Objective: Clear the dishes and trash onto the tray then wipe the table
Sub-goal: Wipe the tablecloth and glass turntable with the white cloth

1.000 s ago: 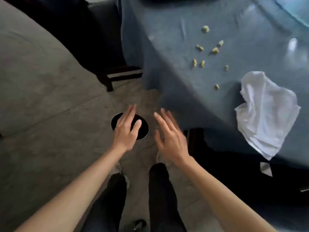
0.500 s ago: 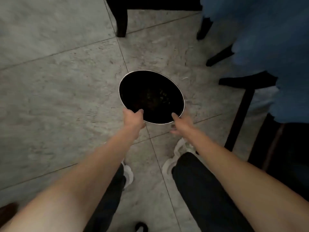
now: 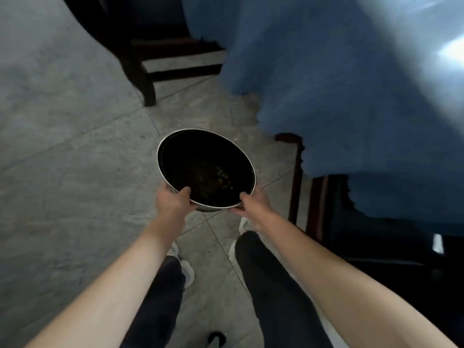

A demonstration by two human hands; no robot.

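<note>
Hands flank the black bin: left hand and right hand each clamp its near rim, thumbs hooked inside, blue-draped table up right.

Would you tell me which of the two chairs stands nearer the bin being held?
The chair on the right, half under the blue tablecloth: its reddish leg stands just beside the bin, while the dark chair sits farther back.

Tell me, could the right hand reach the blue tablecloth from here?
Probably not right now: the right hand grips the rim of the black bin, as does the left hand. The blue tablecloth hangs nearby, unobstructed, if it let go.
</note>
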